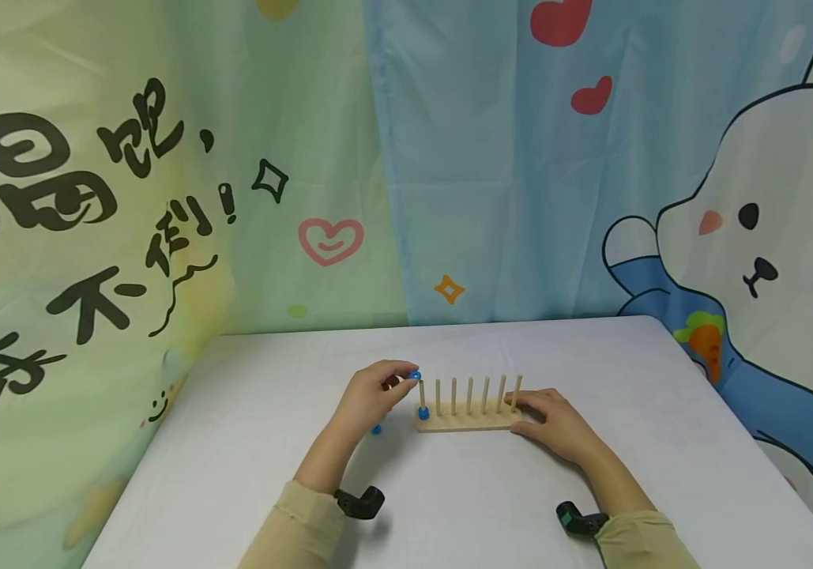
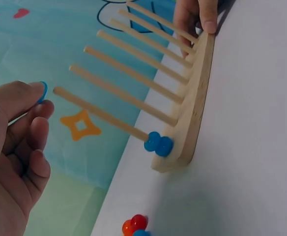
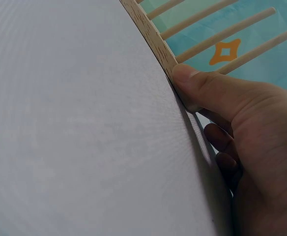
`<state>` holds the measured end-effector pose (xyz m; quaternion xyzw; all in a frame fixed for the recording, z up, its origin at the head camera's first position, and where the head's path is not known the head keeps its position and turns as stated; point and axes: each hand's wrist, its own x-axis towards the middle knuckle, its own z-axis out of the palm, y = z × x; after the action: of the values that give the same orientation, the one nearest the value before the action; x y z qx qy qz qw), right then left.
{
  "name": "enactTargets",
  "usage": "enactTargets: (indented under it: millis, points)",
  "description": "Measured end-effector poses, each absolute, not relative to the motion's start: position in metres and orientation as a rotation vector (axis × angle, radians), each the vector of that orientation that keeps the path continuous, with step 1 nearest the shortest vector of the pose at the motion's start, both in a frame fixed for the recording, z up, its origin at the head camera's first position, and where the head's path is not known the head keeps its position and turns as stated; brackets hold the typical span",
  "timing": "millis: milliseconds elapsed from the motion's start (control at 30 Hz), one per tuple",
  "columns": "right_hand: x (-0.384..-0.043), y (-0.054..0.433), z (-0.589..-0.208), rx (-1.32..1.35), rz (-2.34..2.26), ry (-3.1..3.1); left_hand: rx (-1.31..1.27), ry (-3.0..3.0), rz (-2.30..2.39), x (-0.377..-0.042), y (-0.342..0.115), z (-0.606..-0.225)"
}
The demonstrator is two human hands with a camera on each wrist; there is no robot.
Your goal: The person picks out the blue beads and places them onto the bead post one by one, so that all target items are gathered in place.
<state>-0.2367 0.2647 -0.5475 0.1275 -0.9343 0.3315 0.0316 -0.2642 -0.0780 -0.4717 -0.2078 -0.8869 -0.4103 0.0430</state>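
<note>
A pale wooden rack [image 1: 466, 426] sits before you, seven pegs [image 1: 469, 396] upright. A lobed blue bead [image 2: 158, 144] circles the leftmost peg's base; your left hand [image 1: 372, 393] pinches a second blue bead [image 1: 415, 375] near that peg's tip.

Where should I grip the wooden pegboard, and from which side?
Probably the right end of the wooden pegboard, from the right: its thin, straight edge suits a pinch, as the right hand shows, well away from the blue beads on the leftmost peg.
</note>
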Motion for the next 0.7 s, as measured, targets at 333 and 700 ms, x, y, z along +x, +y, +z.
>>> enactTargets:
  millis: [333, 700]
  points:
    - [-0.239, 0.265, -0.550, 0.399, 1.037, -2.877, -0.699, -2.730, -1.171, -0.262, -0.073, -0.474]
    - [-0.238, 0.266, -0.550, 0.398, 1.058, -2.877, -0.674, -2.747, -1.184, -0.262, -0.070, -0.487]
